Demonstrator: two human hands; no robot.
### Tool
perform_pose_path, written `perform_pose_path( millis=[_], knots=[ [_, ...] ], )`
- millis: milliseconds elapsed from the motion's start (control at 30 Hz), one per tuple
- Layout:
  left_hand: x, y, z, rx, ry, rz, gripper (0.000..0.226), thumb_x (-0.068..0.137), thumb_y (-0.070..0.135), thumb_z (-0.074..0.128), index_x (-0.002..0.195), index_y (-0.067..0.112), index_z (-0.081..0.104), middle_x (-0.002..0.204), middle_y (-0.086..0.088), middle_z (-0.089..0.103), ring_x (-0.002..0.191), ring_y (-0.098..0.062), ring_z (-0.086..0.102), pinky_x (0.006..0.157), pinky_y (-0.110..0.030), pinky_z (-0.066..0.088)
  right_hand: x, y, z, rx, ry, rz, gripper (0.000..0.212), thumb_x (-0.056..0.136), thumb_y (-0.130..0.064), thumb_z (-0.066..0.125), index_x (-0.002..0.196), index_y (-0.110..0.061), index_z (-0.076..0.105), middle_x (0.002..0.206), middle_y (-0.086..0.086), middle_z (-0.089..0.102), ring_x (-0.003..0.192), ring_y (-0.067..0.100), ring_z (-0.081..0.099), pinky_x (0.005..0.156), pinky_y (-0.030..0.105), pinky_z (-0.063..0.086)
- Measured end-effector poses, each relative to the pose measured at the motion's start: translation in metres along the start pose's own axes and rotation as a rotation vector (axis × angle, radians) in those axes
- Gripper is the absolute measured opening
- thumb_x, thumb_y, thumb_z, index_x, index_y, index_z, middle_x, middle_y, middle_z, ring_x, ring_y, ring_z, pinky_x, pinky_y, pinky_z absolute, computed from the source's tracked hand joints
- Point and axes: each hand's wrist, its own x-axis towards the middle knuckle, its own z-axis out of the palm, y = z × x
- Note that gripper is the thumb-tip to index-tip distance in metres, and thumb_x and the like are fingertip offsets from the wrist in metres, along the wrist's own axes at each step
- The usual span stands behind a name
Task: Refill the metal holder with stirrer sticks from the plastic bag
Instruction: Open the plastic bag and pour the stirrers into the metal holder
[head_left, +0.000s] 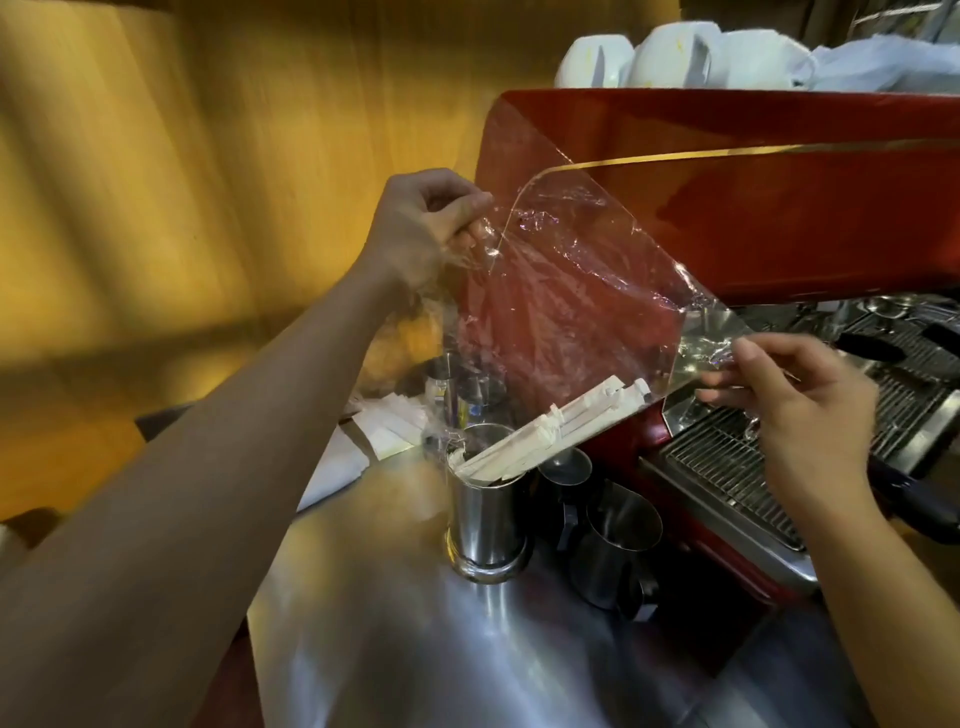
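A clear plastic bag (582, 291) hangs tilted above the steel counter, mouth down to the left. My left hand (421, 228) pinches its upper left edge. My right hand (810, 410) grips its lower right corner. White paper-wrapped stirrer sticks (566, 428) lie in a slanted bundle at the bag's low edge, their lower ends inside the shiny cylindrical metal holder (485, 514), which stands upright on the counter.
Two steel milk jugs (618, 551) stand just right of the holder. A red espresso machine (753, 208) with a drip grate (727, 467) fills the right, white cups (665, 52) on top. Paper sachets (384, 421) and more steel cups lie behind the holder.
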Motion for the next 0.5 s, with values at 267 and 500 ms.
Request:
perform_pose_path(
  millis=[267, 500],
  knots=[
    [-0.006, -0.021, -0.019, -0.028, 0.064, -0.05, 0.018, 0.088, 0.006, 0.061, 0.072, 0.015, 0.064, 0.06, -0.003, 0.06, 0.045, -0.001, 0.056, 0.055, -0.016, 0.05, 0.005, 0.005, 0.018, 0.024, -0.136, 0.126, 0.013, 0.085, -0.022, 0.063, 0.097, -0.022, 0.062, 0.089, -0.003, 0.063, 0.071, 0.014, 0.066, 0.046, 0.031, 0.056],
    [-0.014, -0.041, -0.045, -0.005, 0.126, -0.097, 0.015, 0.088, 0.014, 0.061, 0.075, 0.018, 0.065, 0.051, 0.012, 0.067, 0.054, -0.006, 0.061, 0.062, -0.025, 0.053, 0.021, 0.009, 0.055, 0.063, -0.165, 0.12, 0.016, 0.088, -0.013, 0.059, 0.075, -0.017, 0.067, 0.071, 0.002, 0.064, 0.055, 0.011, 0.061, 0.039, 0.023, 0.048]
  ],
)
